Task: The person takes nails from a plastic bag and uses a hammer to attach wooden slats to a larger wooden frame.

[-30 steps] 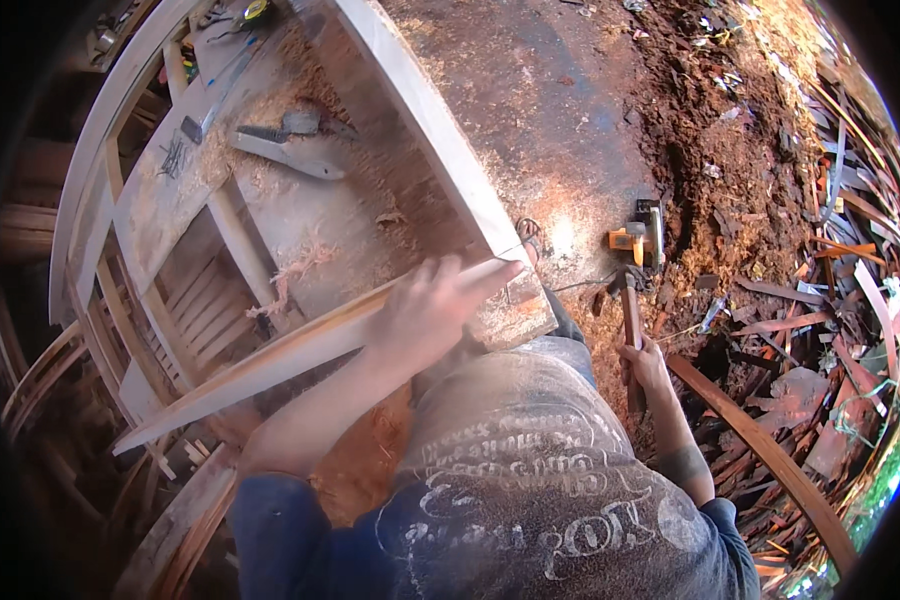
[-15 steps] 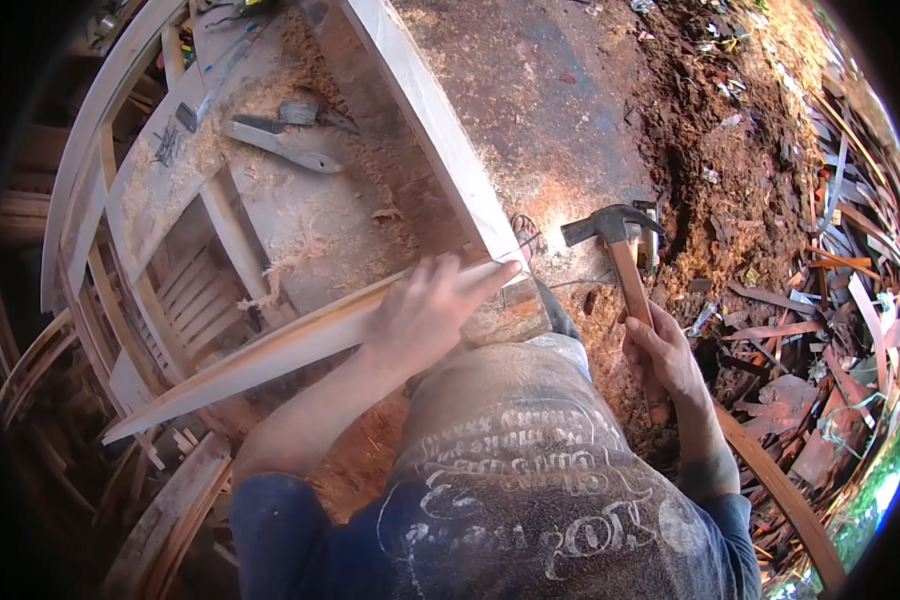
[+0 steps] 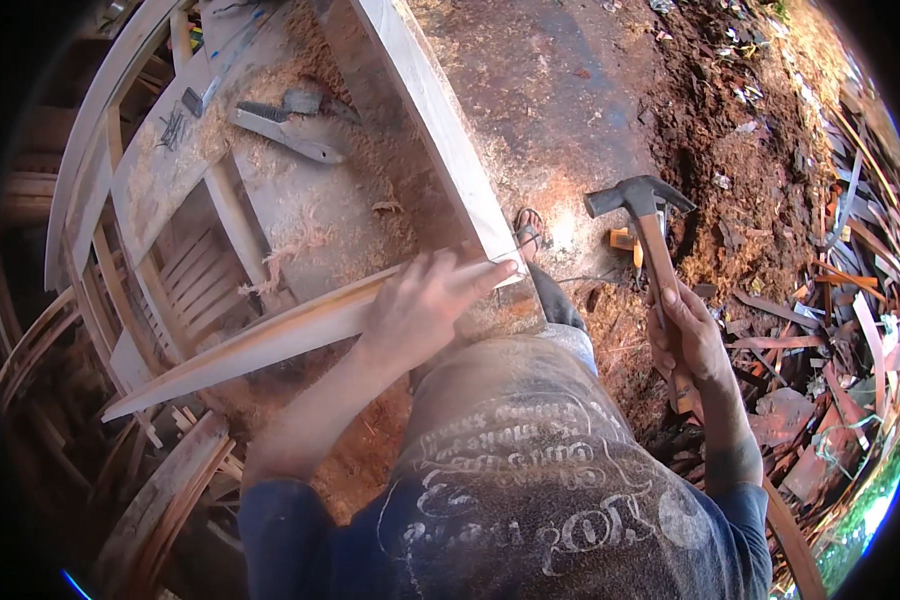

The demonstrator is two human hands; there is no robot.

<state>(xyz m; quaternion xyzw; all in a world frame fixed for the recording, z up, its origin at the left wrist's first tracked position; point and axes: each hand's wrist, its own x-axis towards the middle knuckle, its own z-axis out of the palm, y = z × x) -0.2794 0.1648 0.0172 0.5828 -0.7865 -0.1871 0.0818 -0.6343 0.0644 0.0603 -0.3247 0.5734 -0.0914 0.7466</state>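
My left hand [image 3: 415, 305] is wrapped over a curved pale wooden piece [image 3: 260, 345] near its right end. Its thumb and index finger reach to the corner where this piece meets a long pale board [image 3: 440, 130] running away from me. A thin dark line shows by the fingertips; I cannot tell whether it is a nail. Off to the right, my right hand [image 3: 685, 330] is closed around the wooden handle of a claw hammer [image 3: 650, 225]. The hammer is raised, its dark head up and apart from the wood.
A sawdust-covered bench top [image 3: 330, 210] holds a handsaw [image 3: 290, 135] and a small pile of nails [image 3: 173, 130]. Curved wooden frames [image 3: 90, 190] stand at the left. Wood scraps [image 3: 820, 370] litter the ground at right, and a yellow-orange object [image 3: 627, 242] lies behind the hammer.
My right hand and the hammer have moved up and to the right, away from the corner. My left hand stays on the curved piece, nearly in the same place.
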